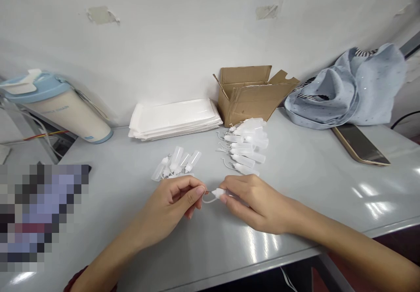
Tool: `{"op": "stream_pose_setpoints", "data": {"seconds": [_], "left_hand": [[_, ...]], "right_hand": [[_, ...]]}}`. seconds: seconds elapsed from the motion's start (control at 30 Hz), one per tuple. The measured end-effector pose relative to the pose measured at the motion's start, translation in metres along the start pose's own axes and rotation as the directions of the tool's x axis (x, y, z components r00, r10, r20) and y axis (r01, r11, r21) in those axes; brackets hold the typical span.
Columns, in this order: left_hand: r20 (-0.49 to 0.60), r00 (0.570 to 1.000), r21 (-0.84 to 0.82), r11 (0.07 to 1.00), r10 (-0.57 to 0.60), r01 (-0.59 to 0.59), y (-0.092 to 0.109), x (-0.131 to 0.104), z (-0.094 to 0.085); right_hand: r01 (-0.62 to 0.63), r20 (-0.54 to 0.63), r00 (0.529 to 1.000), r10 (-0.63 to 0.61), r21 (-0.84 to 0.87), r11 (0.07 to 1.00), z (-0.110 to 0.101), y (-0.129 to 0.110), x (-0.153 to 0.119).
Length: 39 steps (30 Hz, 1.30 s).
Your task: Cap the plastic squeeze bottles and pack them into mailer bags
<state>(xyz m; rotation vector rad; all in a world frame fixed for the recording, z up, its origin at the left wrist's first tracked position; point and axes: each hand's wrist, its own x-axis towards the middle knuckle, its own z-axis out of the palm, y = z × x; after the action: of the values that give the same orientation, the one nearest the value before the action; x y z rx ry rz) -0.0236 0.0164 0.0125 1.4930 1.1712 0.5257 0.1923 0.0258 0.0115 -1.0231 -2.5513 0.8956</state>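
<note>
My right hand [252,202] is closed around a small translucent squeeze bottle with a white nozzle [218,193], held on its side over the table. A thin metal needle tip sticks out of the nozzle toward the left. A white strap [209,201] loops from the nozzle to the fingertips of my left hand [187,198], which pinch the strap's end at the needle tip. Those fingertips hide the end itself. Behind my right hand lies a pile of similar needle-tip bottles [244,149], several with curled straps. A smaller group of bottles [177,160] rests behind my left hand.
Against the wall stand an open cardboard box [249,101] and a stack of white sheets or sleeves [175,117]. A tumbler [62,108] is at the left. On the right are a blue fabric bag [341,88] and a phone [361,145]. A blurred-out patch covers the left edge.
</note>
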Motion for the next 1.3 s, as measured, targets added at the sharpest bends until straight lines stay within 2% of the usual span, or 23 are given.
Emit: {"op": "stream_pose_setpoints", "data": {"seconds": [0.17, 0.6, 0.83, 1.03, 1.2, 1.3], "left_hand": [[-0.026, 1.000, -0.005, 1.000, 0.012, -0.012, -0.001, -0.001, 0.004], [0.007, 1.000, -0.084, 0.996, 0.030, -0.030, -0.005, -0.002, 0.008], [-0.019, 0.998, 0.003, 0.998, 0.065, -0.065, -0.004, -0.001, 0.013], [-0.023, 0.999, 0.010, 0.999, 0.036, -0.036, 0.000, -0.002, 0.008], [-0.076, 0.997, -0.029, 1.000, 0.003, -0.005, 0.003, -0.003, 0.002], [-0.063, 0.998, -0.008, 1.000, -0.021, 0.021, 0.005, -0.002, 0.002]], "right_hand": [[-0.020, -0.007, 1.000, 0.020, -0.011, 1.000, 0.003, 0.000, 0.001], [0.012, 0.038, 0.999, -0.012, 0.010, 1.000, 0.002, -0.001, 0.000], [0.004, 0.046, 0.999, -0.004, 0.003, 1.000, 0.005, 0.000, 0.001], [-0.001, 0.039, 0.999, -0.001, 0.036, 0.999, 0.002, 0.001, 0.002], [-0.004, 0.005, 1.000, 0.004, 0.029, 1.000, -0.002, 0.001, 0.002], [0.001, 0.013, 1.000, -0.001, 0.022, 1.000, -0.002, 0.000, 0.002]]}}
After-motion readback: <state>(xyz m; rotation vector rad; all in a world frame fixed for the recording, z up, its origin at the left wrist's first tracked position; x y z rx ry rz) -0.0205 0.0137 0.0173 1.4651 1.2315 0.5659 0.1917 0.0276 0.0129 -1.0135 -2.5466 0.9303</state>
